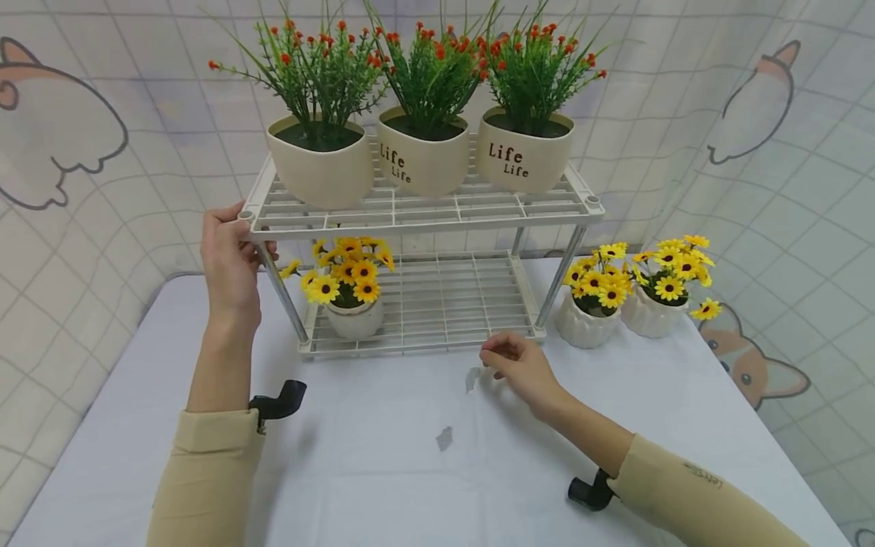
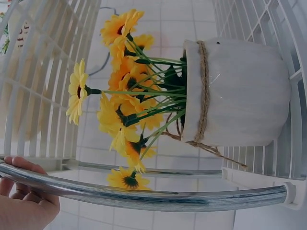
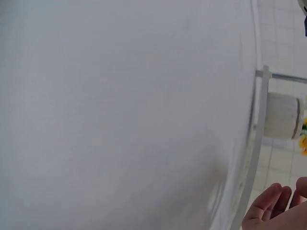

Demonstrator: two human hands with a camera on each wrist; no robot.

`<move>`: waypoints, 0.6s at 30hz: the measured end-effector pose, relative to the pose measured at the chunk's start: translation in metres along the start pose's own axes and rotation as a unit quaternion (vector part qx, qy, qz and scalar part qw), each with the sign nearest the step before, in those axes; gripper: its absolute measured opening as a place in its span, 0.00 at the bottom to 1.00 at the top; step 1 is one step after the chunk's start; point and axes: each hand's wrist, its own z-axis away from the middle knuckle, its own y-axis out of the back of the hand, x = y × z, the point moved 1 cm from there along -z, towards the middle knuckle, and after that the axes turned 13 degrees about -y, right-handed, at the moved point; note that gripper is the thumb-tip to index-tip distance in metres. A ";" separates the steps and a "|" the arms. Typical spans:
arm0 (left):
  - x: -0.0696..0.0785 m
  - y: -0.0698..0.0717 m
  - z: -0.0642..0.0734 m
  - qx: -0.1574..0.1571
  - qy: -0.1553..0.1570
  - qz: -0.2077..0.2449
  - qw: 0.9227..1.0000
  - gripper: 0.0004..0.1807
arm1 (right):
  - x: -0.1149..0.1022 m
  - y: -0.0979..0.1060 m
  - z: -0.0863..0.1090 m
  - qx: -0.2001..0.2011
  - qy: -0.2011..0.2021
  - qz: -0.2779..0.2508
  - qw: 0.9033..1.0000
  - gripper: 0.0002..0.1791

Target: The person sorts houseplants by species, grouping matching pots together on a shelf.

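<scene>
A white two-tier rack [image 1: 424, 226] stands on a table [image 1: 369, 494] spread with white cloth; the person's left hand [image 1: 230, 262] grasps the rack's upper front corner at the left, fingers bent around it beside the metal post [image 1: 280, 292]; the right hand [image 1: 522, 371] is by the front edge of the lower tier [image 1: 472, 292], towards its right end, fingers loosely bent, nothing seen in them; whether it touches the edge cannot be told.

On the lower tier's left end a pale pot [image 1: 355, 322] of yellow flowers [image 1: 349, 270] stands upright, twine [image 2: 203, 91] tied round its neck; on the upper tier three larger cream pots [image 1: 425, 169] stand in a row, with green plants [image 1: 437, 91] bearing small red blooms; just right of the rack, two white pots [image 1: 588, 328] of similar yellow flowers stand on the table; behind hangs a tile-patterned curtain [image 1: 171, 114] with cartoon animals.
</scene>
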 end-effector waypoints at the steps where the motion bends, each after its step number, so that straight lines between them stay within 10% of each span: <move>1: 0.000 0.000 0.000 0.000 0.000 0.001 1.000 0.15 | 0.002 0.005 0.000 0.006 -0.006 -0.010 1.000 0.10; 18: -0.001 0.000 -0.001 -0.001 0.002 0.002 1.000 0.15 | 0.020 0.075 0.000 0.215 -0.083 -0.076 0.970 0.21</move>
